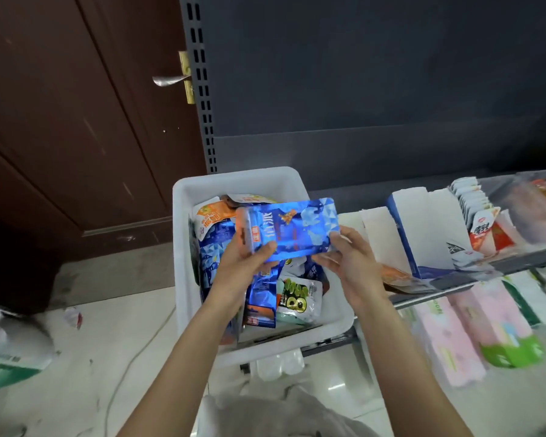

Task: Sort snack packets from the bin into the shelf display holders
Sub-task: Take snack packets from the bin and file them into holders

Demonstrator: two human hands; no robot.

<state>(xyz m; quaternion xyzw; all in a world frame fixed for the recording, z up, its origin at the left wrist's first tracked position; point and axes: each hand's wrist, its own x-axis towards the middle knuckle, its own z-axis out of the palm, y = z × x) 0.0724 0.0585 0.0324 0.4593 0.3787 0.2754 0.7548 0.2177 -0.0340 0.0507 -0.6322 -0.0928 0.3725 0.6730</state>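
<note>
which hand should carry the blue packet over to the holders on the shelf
Right, probably. The right hand already grips the blue packet on the end nearest the holders, which stand to the right of the bin. The left hand would have to cross over.

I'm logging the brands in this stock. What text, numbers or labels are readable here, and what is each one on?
"正宗": orange tag on a blue packet lying in the white bin.
Blue packet held by the left hand and right hand: large white characters, too blurred to read.
Orange-and-white packet in the bin: blurred.
Red-and-white packets on the shelf: unreadable.
Green-dotted packet: print too small.
</note>
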